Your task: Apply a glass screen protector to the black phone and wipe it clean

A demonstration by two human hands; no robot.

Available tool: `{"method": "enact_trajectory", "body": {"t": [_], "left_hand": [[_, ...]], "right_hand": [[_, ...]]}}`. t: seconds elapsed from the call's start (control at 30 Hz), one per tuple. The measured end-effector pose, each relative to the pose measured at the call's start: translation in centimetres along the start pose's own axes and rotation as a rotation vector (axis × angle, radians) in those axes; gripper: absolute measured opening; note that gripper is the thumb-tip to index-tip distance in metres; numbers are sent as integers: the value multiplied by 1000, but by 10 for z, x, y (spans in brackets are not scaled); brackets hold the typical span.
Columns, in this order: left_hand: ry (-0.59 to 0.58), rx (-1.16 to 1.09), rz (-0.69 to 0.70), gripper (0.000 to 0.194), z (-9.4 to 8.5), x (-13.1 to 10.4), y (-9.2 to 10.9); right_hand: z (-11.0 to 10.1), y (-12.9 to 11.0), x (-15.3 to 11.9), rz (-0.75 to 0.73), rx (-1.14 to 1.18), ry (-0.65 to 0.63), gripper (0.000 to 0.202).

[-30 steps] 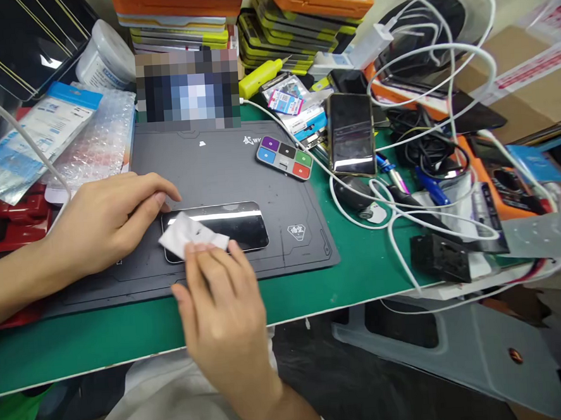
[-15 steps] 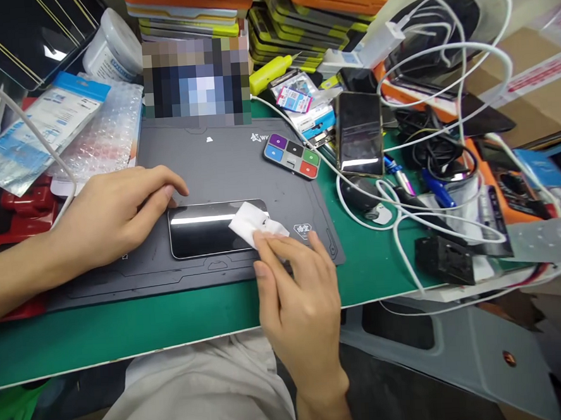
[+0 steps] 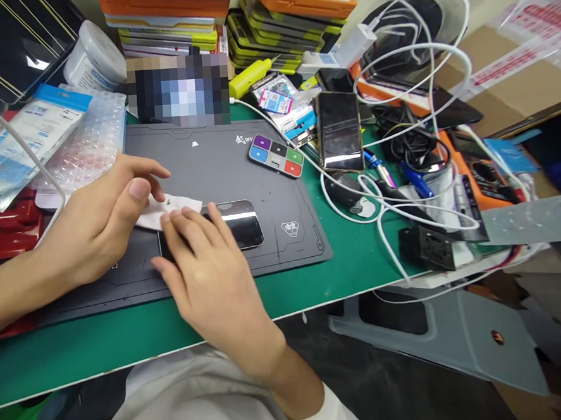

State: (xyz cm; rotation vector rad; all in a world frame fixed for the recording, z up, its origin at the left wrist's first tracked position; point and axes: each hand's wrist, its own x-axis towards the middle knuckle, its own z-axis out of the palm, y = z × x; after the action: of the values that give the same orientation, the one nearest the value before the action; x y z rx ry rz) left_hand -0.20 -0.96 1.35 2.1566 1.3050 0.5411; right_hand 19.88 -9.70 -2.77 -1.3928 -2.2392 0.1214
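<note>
— Where's the phone point(image 3: 249, 226)?
— Flat on the grey mat point(image 3: 216, 169), probably for level support. The right hand point(image 3: 223, 289) spreads its fingers over it and the white cloth point(image 3: 182, 203), perhaps pressing; I can't tell if they pinch.
— And the left hand point(image 3: 95, 215)?
— Fingers bent by the cloth, grip unclear.
— Any writing?
— "WK" on the mat; no readable brand on the phone.

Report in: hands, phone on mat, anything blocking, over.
Right hand, fingers on white wipe. Left hand open, beside wipe. Phone flat on mat. Right hand covers its left part.
</note>
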Motion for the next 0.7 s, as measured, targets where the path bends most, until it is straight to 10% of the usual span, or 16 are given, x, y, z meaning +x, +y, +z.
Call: {"method": "enact_trajectory", "body": {"t": [0.37,0.7], "left_hand": [[-50,159,169,47,8,8,-14],[-189,241,315,67,12,6,-19]], "right_hand": [[-20,33,-60,95,-110,179,36],[-34,94,-47,251,-69,429,19]]}}
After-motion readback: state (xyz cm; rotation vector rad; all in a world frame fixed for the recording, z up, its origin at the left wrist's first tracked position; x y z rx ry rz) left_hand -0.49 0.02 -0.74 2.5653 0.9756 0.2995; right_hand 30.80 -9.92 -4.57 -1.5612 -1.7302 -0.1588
